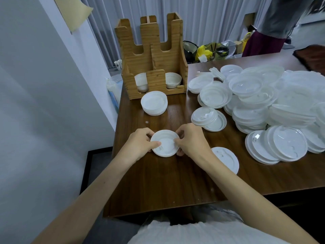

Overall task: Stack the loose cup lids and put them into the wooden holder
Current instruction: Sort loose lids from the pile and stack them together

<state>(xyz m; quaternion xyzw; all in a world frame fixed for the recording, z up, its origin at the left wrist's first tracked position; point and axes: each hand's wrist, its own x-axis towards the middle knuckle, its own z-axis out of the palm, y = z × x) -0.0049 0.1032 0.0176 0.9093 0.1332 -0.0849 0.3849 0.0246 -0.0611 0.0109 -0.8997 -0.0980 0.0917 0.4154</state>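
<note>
fingers (157, 143) pinch small lid stack (167, 146)

The lid stack (165, 144) I hold is plain white, unpatterned. At twelve o'clock the wooden holder (154, 50) is pale honey with fine horizontal grain. The table (167, 182) is dark walnut brown, streaked with grain. At two o'clock the lid pile (290, 103) is milky translucent white, and a yellow bag (204, 51) shows beyond.
</note>
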